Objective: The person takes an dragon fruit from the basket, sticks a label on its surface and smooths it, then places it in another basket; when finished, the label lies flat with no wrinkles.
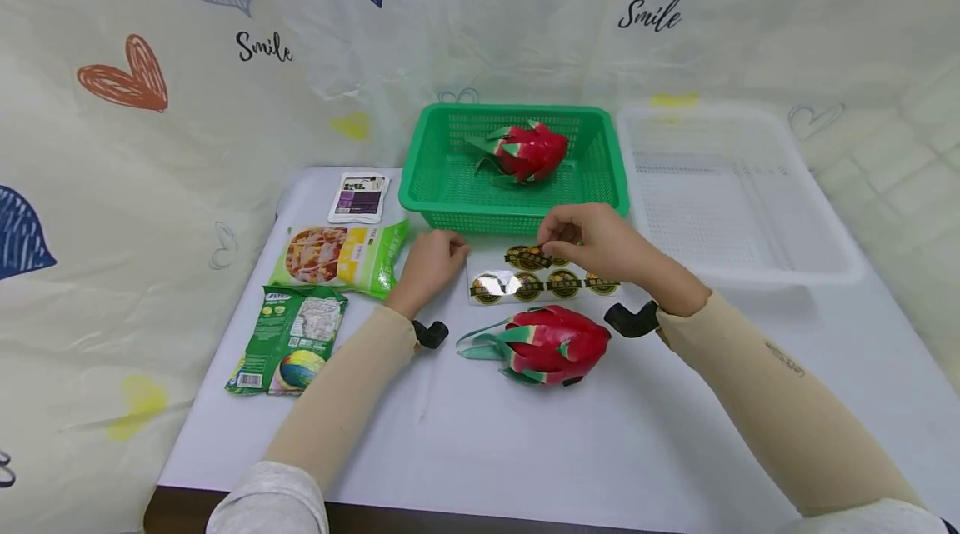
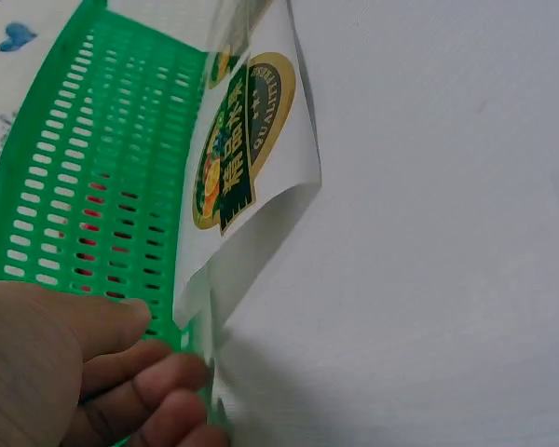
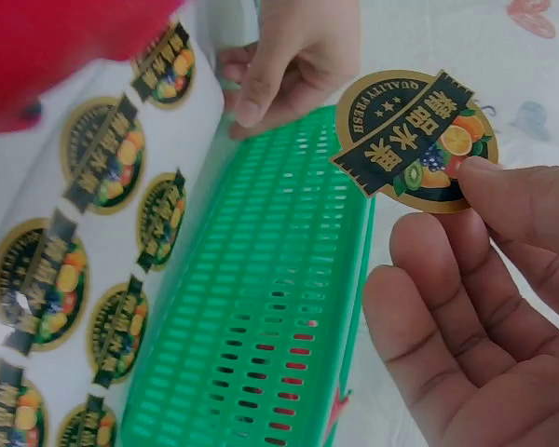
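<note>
My right hand [image 1: 603, 244] pinches a round black-and-gold fruit sticker [image 3: 415, 140] between thumb and index finger, the other fingers loosely bent. The sticker is off the sheet, its printed face showing in the right wrist view. Below that hand lies a white sticker sheet [image 1: 486, 264] with several more round labels. At the sheet's left end is my left hand [image 1: 431, 266], its fingers loosely bent and nothing gripped; the sheet's lifted corner [image 2: 293, 172] shows in the left wrist view. A red dragon fruit [image 1: 558, 344] with green leaf tips lies in front of the sheet.
Behind the sheet stands a green basket [image 1: 480, 216] with another dragon fruit [image 1: 534, 152] in it. A white basket [image 1: 750, 271] is to its right. On the left lie a white packet [image 1: 359, 198], a green-and-yellow bag [image 1: 333, 257] and a dark green bag [image 1: 292, 340].
</note>
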{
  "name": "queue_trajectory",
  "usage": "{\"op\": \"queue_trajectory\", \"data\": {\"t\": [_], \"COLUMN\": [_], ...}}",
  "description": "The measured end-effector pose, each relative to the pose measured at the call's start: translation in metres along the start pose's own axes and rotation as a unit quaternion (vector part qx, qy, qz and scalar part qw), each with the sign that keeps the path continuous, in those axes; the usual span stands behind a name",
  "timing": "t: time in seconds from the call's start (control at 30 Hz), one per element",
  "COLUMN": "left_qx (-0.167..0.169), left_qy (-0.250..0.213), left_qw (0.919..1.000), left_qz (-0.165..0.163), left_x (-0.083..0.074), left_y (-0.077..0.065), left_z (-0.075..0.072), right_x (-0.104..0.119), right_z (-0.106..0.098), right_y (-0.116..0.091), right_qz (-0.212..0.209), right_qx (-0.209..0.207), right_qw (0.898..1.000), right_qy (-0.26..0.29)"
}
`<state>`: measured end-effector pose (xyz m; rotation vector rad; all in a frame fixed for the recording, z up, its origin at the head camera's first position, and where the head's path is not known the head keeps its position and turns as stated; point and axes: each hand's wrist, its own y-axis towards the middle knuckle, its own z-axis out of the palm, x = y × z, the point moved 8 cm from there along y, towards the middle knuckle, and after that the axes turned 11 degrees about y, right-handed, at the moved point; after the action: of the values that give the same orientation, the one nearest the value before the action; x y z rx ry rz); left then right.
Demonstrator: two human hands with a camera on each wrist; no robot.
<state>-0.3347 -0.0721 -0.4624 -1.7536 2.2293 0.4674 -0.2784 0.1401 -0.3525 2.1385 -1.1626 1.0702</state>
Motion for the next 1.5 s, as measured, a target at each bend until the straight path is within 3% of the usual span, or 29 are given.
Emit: {"op": "queue_trajectory", "data": {"t": [0.1,0.2,0.27,0.33,0.4,0.47,0.6,0.7,0.8,0.93,1.07,1.23,1.5], "left_qx": [-0.019,-0.022,0.001,0.036,0.064,0.08,0.081,0.087,0.1,0.116,0.13,0.144,0.155], "left_qy": [0.014,-0.024,-0.077,-0.133,-0.158,-0.157,-0.123,-0.124,-0.156,-0.206,-0.224,-0.21,-0.137], "left_qw": [0.9997,0.9984,0.9931,0.9826,0.9729,0.967,0.9641,0.965,0.9647,0.9609,0.9586,0.9611,0.9716], "left_qz": [0.004,0.047,0.089,0.124,0.156,0.184,0.221,0.214,0.187,0.144,0.118,0.107,0.115], "left_x": [-0.008,-0.031,-0.052,-0.073,-0.092,-0.107,-0.125,-0.129,-0.128,-0.124,-0.124,-0.127,-0.133], "left_y": [-0.005,-0.014,-0.021,-0.028,-0.034,-0.041,-0.052,-0.058,-0.061,-0.062,-0.064,-0.067,-0.067], "left_z": [-0.01,-0.021,-0.026,-0.03,-0.033,-0.035,-0.039,-0.039,-0.038,-0.033,-0.026,-0.018,-0.007], "right_x": [-0.001,-0.004,-0.006,-0.008,-0.009,-0.011,-0.015,-0.017,-0.024,-0.041,-0.055,-0.06,-0.06], "right_z": [0.002,0.004,0.004,0.004,0.005,0.006,0.01,0.011,0.011,0.013,0.022,0.028,0.03], "right_y": [-0.008,-0.014,-0.019,-0.023,-0.027,-0.03,-0.038,-0.045,-0.056,-0.077,-0.095,-0.105,-0.114], "right_qz": [-0.005,-0.008,-0.009,-0.009,-0.008,-0.003,0.015,0.025,0.045,0.109,0.166,0.18,0.173], "right_qx": [0.01,0.018,0.021,0.025,0.027,0.029,0.032,0.018,-0.016,-0.071,-0.091,-0.108,-0.148], "right_qw": [1.0,1.0,0.999,0.999,0.999,0.998,0.997,0.995,0.992,0.983,0.968,0.956,0.957], "right_qy": [0.013,0.022,0.024,0.031,0.038,0.047,0.069,0.094,0.116,0.128,0.163,0.204,0.18]}}
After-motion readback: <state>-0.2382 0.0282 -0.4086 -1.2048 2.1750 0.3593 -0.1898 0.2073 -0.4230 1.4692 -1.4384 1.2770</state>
